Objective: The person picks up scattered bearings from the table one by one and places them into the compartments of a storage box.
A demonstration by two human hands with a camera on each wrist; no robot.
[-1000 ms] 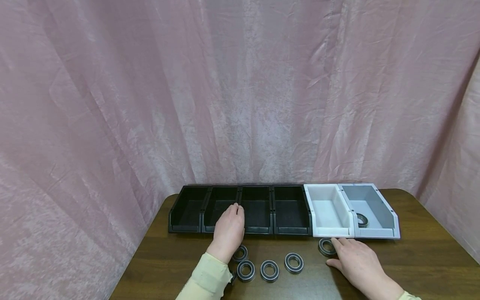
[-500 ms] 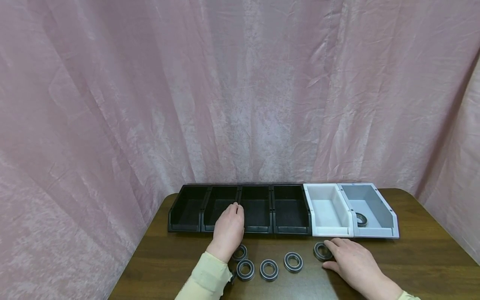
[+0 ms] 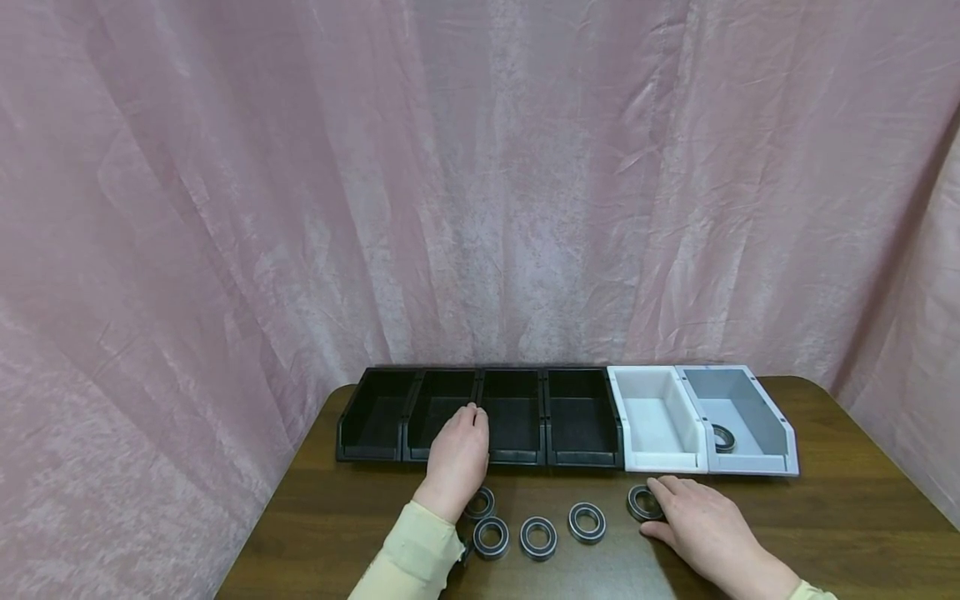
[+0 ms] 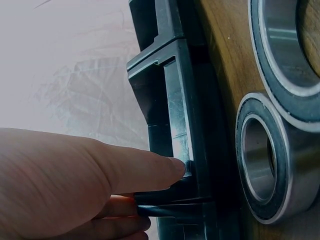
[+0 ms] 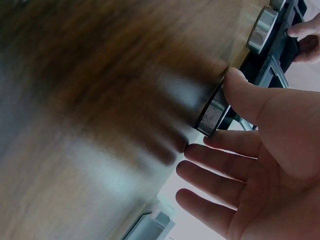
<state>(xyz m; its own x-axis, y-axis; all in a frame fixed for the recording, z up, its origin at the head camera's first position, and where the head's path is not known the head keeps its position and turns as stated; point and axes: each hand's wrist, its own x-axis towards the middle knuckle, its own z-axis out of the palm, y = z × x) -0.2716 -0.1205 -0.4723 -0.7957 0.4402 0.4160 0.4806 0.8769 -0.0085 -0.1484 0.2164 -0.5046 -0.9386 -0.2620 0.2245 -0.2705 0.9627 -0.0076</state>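
Note:
My right hand [image 3: 708, 525] holds a ball bearing [image 3: 634, 507] by its edge between thumb and forefinger, on the table just before the white bin [image 3: 667, 462]. The right wrist view shows that bearing's rim [image 5: 212, 118] between thumb and fingertip, the other fingers spread. Over the black bins, my left hand [image 3: 459, 454] rests at the divider, its thumb [image 4: 150, 167] straight on the front lip of one black bin [image 4: 187, 115]. Close by its wrist lie two touching bearings, one [image 4: 285, 165] partly hidden by the hand in the head view.
Two more bearings, one in the middle [image 3: 527, 538] and one to its right [image 3: 575, 523], lie flat on the brown table [image 3: 315, 533]. A grey bin [image 3: 783, 450] at the right end holds another bearing [image 3: 732, 441]. Behind the bins hangs a pink curtain [image 3: 480, 183].
My right hand and the bearing at its fingertips have shifted slightly left and toward the front of the table, away from the white bin. The left hand stays where it was.

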